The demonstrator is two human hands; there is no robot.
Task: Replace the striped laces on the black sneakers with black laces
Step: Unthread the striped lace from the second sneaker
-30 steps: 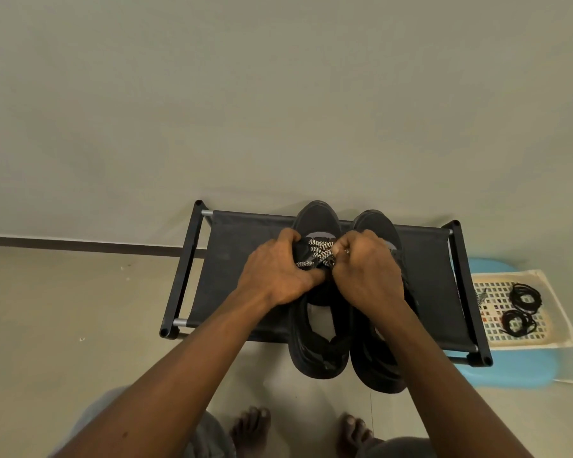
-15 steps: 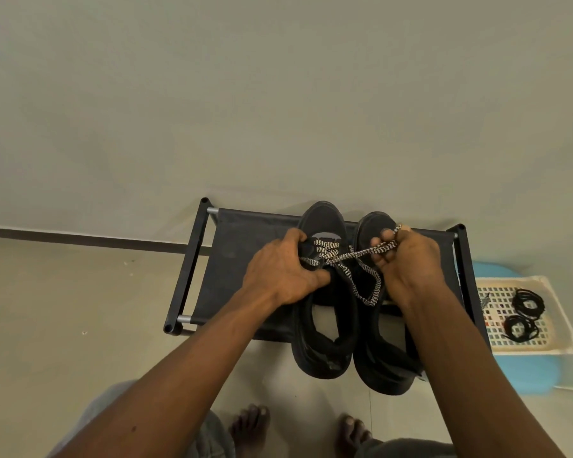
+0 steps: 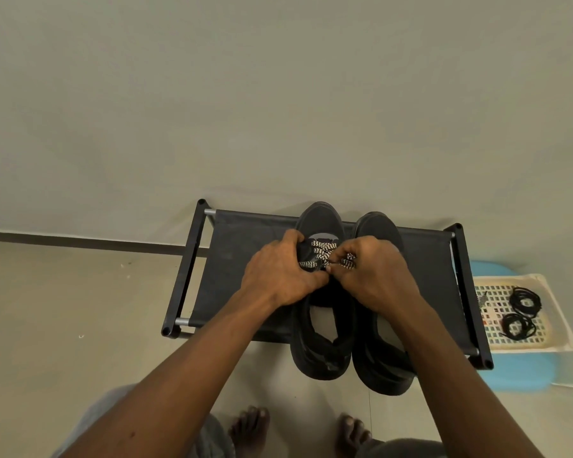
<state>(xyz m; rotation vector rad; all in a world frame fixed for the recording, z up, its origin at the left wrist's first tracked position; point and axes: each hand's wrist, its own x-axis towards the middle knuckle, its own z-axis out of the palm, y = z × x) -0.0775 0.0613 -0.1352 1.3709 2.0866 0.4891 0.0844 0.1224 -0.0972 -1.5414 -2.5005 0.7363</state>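
Left hand (image 3: 278, 276) grips the black fabric sneaker (image 3: 318, 219); right hand (image 3: 374, 279) pinches its black-and-white striped lace (image 3: 323, 251), best eased out eyelet by eyelet.

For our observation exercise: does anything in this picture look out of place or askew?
Yes. Both sneakers sit with their heels sticking out past the near edge of the rack, unsupported over the floor. Nothing looks spilled or damaged.

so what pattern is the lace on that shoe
Black-and-white zigzag stripes on the lace; the head view shows it best.
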